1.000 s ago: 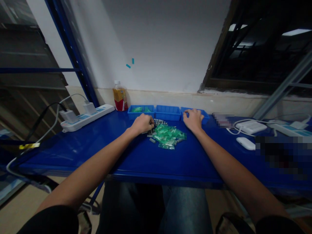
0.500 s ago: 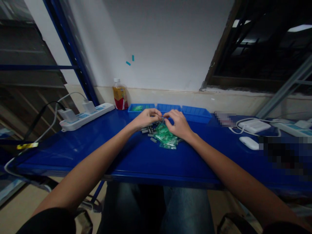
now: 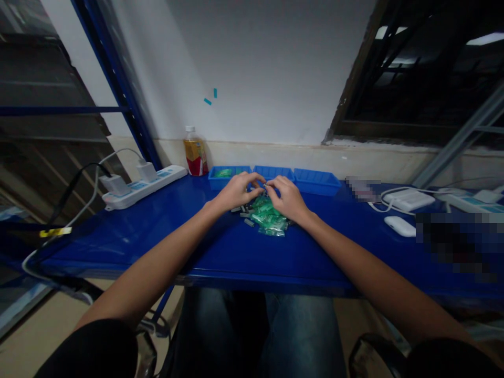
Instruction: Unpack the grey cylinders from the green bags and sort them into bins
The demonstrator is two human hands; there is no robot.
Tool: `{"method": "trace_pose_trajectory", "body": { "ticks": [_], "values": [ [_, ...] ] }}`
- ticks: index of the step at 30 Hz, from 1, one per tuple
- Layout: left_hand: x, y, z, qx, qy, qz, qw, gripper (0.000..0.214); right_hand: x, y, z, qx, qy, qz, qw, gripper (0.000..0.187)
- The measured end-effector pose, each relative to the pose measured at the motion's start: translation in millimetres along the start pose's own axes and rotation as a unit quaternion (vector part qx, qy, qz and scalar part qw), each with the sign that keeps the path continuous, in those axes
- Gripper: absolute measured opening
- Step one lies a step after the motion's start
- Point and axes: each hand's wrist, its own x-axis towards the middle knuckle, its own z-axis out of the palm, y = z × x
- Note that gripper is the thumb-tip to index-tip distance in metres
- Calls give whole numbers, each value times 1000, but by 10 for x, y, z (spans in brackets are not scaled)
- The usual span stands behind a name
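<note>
A heap of small green packets (image 3: 269, 218) lies on the blue table (image 3: 236, 252), with several small grey metal pieces (image 3: 247, 214) beside it on the left. My left hand (image 3: 235, 191) and my right hand (image 3: 288, 197) meet just above the far side of the heap. Their fingertips are pinched together around a tiny part that I cannot make out. Three shallow blue trays (image 3: 315, 181) stand in a row behind my hands; the left tray (image 3: 222, 177) holds something green.
A drink bottle (image 3: 194, 153) stands by the wall left of the trays. A white power strip (image 3: 142, 186) with plugs and cables lies at the left. White devices (image 3: 399, 226) and cables sit at the right. A blue rack post rises at the left.
One second ago my right hand rested on the right tray and my left hand on the grey pieces. Both have come together over the heap, fingertips touching.
</note>
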Motion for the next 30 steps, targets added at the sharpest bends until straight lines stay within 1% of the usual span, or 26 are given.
{"method": "trace_pose_trajectory", "body": {
  "ticks": [4, 7, 10, 13, 15, 18, 20, 22, 23, 25, 27, 28, 30],
  "values": [
    [-1, 10, 0, 44, 0, 13, 999, 20, -11, 1, 14, 18, -15, -7, 1000, 20],
    [5, 11, 12, 29, 6, 1, 1000, 20, -17, 2, 22, 27, -3, -3, 1000, 17],
    [13, 15, 29, -16, 11, -45, 999, 25, -15, 2, 20, 53, 18, -1, 998, 20],
    [17, 17, 45, -75, -13, -80, 994, 26, -9, 3, 11, 57, 10, -16, 998, 16],
    [19, 12, 56, -121, -26, -94, 988, 27, -9, -1, 7, 53, 7, -17, 998, 13],
    [29, -7, 77, -184, -27, -103, 977, 29, -11, -25, 9, 59, 12, -16, 998, 10],
    [38, -26, 91, -199, -27, -99, 975, 32, -6, -36, 10, 56, 13, -22, 998, 9],
    [40, -55, 99, -165, -39, -97, 981, 35, 15, -9, 3, 34, 14, -25, 999, 11],
    [36, -75, 102, -124, -46, -99, 986, 36, 31, 31, -7, 17, 19, -21, 999, 13],
    [17, -127, 106, -1, -64, -119, 991, 32, 67, 174, -42, -26, 41, 8, 999, 16],
    [-12, -182, 115, 109, -78, -154, 979, 26, 92, 387, -93, -77, 70, 71, 992, 19],
    [-27, -205, 122, 142, -84, -171, 971, 25, 95, 505, -120, -105, 83, 115, 984, 21],
    [-50, -228, 145, 169, -90, -198, 961, 22, 78, 727, -163, -151, 80, 197, 965, 23]
  ]
}}
